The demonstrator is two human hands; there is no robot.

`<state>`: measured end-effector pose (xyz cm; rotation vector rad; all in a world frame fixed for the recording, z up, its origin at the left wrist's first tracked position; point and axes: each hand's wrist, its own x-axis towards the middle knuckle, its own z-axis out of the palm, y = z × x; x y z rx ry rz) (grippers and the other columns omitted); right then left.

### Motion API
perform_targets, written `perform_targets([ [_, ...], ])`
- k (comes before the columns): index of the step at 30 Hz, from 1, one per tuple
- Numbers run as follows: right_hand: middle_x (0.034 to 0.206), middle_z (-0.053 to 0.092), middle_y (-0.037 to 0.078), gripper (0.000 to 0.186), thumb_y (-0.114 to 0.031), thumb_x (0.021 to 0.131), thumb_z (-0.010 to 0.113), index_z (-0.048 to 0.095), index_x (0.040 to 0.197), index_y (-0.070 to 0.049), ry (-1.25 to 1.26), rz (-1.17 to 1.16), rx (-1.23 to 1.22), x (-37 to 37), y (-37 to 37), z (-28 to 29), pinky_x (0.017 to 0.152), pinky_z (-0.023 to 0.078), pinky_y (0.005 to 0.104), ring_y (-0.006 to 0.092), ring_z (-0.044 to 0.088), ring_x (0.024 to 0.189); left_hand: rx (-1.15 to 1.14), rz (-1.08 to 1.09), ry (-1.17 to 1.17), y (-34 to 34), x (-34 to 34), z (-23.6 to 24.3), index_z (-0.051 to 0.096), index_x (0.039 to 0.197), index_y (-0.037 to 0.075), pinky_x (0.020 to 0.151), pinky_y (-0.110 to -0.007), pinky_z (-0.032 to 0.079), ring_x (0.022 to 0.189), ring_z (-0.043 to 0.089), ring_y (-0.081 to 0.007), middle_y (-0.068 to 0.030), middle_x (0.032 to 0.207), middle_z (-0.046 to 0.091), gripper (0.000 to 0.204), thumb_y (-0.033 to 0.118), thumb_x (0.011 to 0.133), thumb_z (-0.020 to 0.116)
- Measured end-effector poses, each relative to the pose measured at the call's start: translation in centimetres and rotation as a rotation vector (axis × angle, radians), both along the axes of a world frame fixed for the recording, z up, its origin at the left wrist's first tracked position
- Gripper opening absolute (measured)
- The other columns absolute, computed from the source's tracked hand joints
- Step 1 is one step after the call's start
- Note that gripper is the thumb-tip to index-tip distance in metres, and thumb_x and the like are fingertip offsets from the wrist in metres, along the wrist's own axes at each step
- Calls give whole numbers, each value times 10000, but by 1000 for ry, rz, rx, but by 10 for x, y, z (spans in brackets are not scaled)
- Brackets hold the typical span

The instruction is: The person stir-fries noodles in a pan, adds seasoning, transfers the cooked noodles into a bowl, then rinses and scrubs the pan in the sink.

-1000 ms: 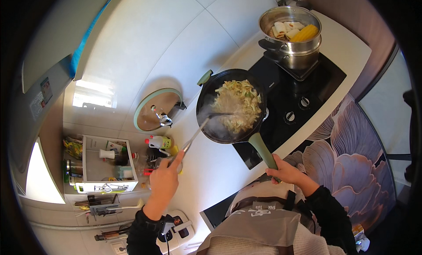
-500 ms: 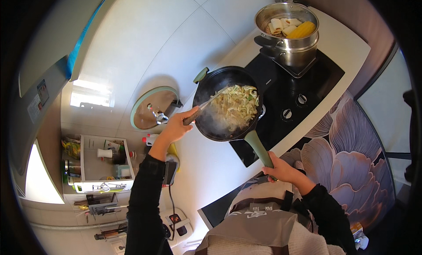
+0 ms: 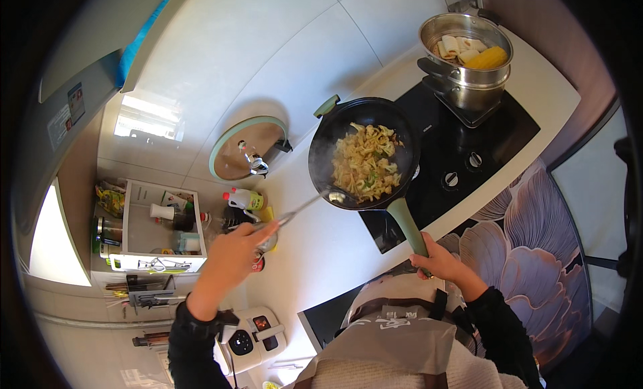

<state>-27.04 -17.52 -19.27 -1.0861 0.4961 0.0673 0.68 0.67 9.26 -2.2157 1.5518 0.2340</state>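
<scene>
My left hand (image 3: 231,262) is closed around the handle of a metal spatula (image 3: 305,207). The spatula's shiny head rests inside the near left rim of a black wok (image 3: 321,144). Chopped pale-yellow food (image 3: 365,160), which looks like cauliflower with bits of green, lies in a heap in the wok. Faint steam rises at the left side. On the right, my right hand (image 3: 443,262) grips the wok's long green handle. The wok sits over the left part of the black hob (image 3: 462,151).
A steamer pot (image 3: 472,77) with corn and pale rolls stands at the far right of the hob. Against the wall leans a glass lid (image 3: 248,148). Left are bottles (image 3: 244,199), a white rack (image 3: 161,229) and a white appliance (image 3: 258,332).
My left hand has drawn back toward me and left, bringing the spatula's head from the food to the wok's near rim. The food has shifted, and less steam shows.
</scene>
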Motion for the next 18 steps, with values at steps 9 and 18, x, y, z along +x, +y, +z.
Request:
perform_targets([
  [9, 881, 537, 97, 543, -113, 939, 596, 275, 1365, -12, -8, 16, -58, -2, 0, -1, 518, 481, 290, 137, 583, 570, -364, 57, -1, -51, -12, -84, 539, 1378, 257, 619, -437, 491, 727, 601, -347, -99, 862, 548, 640, -38, 811, 555],
  [18, 879, 532, 101, 505, -101, 959, 579, 287, 1360, -6, 13, 4, -8, 0, 1, 1, 511, 460, 280, 137, 541, 560, -280, -150, -59, -38, 5, -98, 534, 1378, 290, 554, -409, 503, 623, 611, -304, -64, 907, 557, 667, -33, 795, 563],
])
